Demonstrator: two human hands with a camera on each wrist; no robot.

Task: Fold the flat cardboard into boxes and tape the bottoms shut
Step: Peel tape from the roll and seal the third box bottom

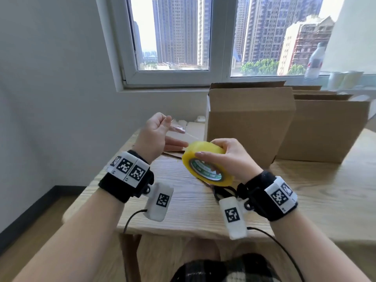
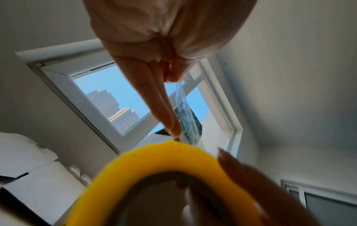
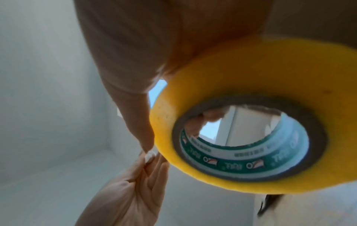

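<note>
Daylit throughout; source is the window (image 1: 173,37) at upper centre of the head view. Pale glare on the table (image 1: 203,210) at centre. Straight edges bowed toward the frame borders by the wide-angle lens. Slight motion blur on the left hand (image 1: 154,135). Left wrist view: tape roll (image 2: 170,168) at bottom soft, out of focus, with dark backlit fingers. Right wrist view: right hand (image 3: 144,53) at top blurred and shadowed; grey, dim wall at left.
</note>
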